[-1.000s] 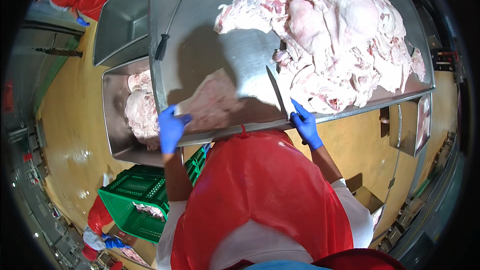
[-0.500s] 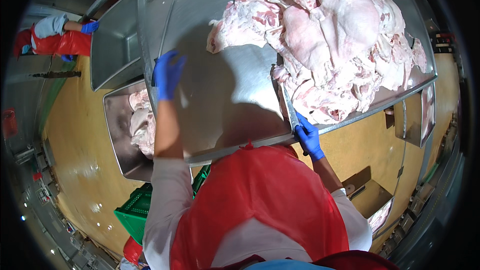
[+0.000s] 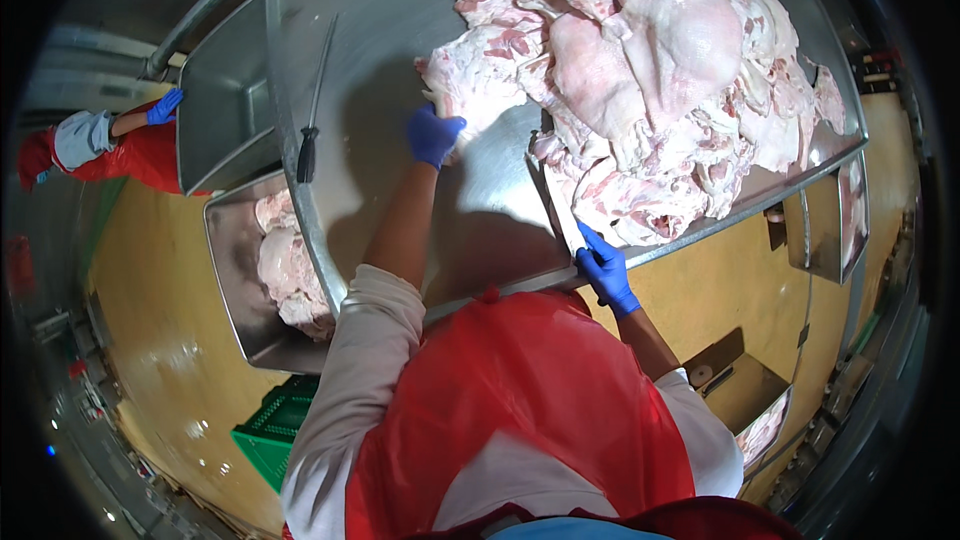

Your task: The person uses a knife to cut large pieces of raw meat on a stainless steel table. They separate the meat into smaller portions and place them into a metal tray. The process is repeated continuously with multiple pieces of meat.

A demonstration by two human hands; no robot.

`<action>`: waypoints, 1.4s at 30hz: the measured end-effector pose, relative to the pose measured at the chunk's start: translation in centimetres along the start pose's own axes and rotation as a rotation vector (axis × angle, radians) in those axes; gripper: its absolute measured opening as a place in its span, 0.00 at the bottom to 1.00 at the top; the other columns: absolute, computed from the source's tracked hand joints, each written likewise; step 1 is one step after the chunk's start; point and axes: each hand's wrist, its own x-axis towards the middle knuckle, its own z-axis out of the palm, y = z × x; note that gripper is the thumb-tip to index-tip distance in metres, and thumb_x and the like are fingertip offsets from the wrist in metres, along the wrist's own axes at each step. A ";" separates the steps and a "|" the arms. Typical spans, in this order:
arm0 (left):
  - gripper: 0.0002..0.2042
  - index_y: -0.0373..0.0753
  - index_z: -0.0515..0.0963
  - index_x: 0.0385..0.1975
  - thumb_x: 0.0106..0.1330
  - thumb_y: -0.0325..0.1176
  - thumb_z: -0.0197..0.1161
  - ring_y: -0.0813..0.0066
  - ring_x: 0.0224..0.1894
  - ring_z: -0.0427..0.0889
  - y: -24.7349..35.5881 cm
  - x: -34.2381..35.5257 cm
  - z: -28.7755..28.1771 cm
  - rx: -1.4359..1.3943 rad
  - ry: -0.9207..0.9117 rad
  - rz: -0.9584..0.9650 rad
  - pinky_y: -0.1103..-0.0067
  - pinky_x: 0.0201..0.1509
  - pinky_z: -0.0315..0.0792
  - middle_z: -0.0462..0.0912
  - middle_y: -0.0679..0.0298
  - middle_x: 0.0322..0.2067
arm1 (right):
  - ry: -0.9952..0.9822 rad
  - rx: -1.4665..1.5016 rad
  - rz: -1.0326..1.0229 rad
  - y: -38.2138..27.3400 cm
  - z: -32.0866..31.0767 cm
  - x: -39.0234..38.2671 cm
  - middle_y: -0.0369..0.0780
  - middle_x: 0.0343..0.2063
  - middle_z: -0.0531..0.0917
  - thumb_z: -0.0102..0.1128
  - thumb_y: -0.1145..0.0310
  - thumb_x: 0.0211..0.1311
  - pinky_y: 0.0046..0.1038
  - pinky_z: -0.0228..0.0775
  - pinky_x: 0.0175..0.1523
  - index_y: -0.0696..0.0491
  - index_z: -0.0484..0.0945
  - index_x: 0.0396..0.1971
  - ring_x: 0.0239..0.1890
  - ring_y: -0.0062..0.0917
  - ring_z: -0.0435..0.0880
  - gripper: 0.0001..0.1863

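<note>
Blue-gloved, my left hand is closed on the lower left edge of a pale, skin-on piece of raw poultry at the side of the heap. My right hand, also gloved in blue, grips a knife by its handle at the near edge of the table; the blade points away from me beside the meat. The large heap of raw poultry covers the right part of the metal table. A sharpening steel with a black handle lies along the table's left side.
Left of the table stand a metal bin holding meat pieces and another metal tub, which a person in a red apron touches. A green crate sits below. More metal bins stand at the right.
My left hand has moved right from beside the sharpening steel's handle onto the poultry piece and closed on it. The steel's handle now shows. My right hand keeps the knife near the table edge.
</note>
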 end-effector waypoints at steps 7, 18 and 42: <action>0.24 0.33 0.82 0.45 0.47 0.36 0.76 0.50 0.45 0.84 -5.0 -12.3 -6.6 -0.016 -0.012 -0.022 0.63 0.51 0.78 0.85 0.48 0.41 | 0.004 0.022 -0.093 1.0 0.3 0.2 0.24 0.19 0.70 0.57 0.77 0.70 0.17 0.62 0.29 0.48 0.72 0.70 0.22 0.08 0.65 0.28; 0.10 0.44 0.85 0.42 0.61 0.32 0.67 0.52 0.48 0.80 -9.0 -27.1 -10.3 0.326 0.236 0.219 0.61 0.51 0.76 0.84 0.58 0.40 | -0.231 -0.414 -0.351 -3.6 4.8 0.7 0.39 0.32 0.85 0.58 0.75 0.68 0.22 0.72 0.36 0.47 0.74 0.68 0.27 0.18 0.77 0.27; 0.07 0.41 0.79 0.26 0.56 0.35 0.68 0.58 0.28 0.82 -5.7 -32.2 -12.9 0.320 0.308 0.127 0.66 0.33 0.76 0.81 0.60 0.24 | -0.837 -0.775 -0.698 -9.6 19.7 4.1 0.53 0.33 0.85 0.52 0.66 0.68 0.45 0.77 0.44 0.45 0.80 0.60 0.35 0.50 0.85 0.21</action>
